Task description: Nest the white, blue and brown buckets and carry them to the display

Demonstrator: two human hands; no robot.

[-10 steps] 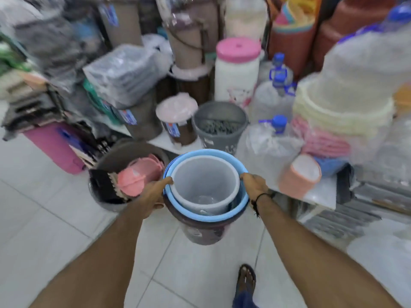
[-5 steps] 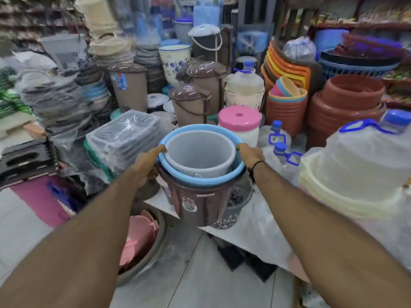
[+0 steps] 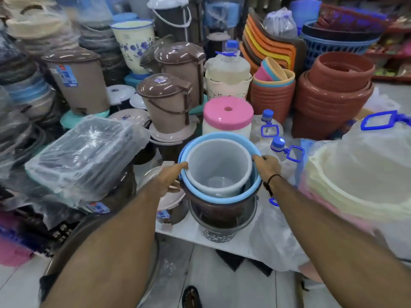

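The white bucket [image 3: 219, 165] sits inside the blue bucket [image 3: 222, 199], which sits inside the brown bucket [image 3: 213, 211]. The nested stack stands in the mouth of a grey patterned bucket [image 3: 220, 233] on the white display shelf [image 3: 184, 230]. My left hand [image 3: 170, 177] grips the stack's left rim and my right hand [image 3: 266, 166] grips its right rim. The brown bucket's lower part is hidden inside the grey one.
Brown lidded bins [image 3: 166, 103] and a pink-lidded white container [image 3: 228, 116] stand just behind the stack. Plastic-wrapped trays [image 3: 86, 152] lie to the left, water jugs [image 3: 282, 152] and wrapped cream basins [image 3: 360, 174] to the right. Terracotta pots [image 3: 333, 92] are stacked at the back right.
The nested stack has come down from in front of the pink-lidded container into the grey bucket on the shelf. Both hands kept their grip on the rim.
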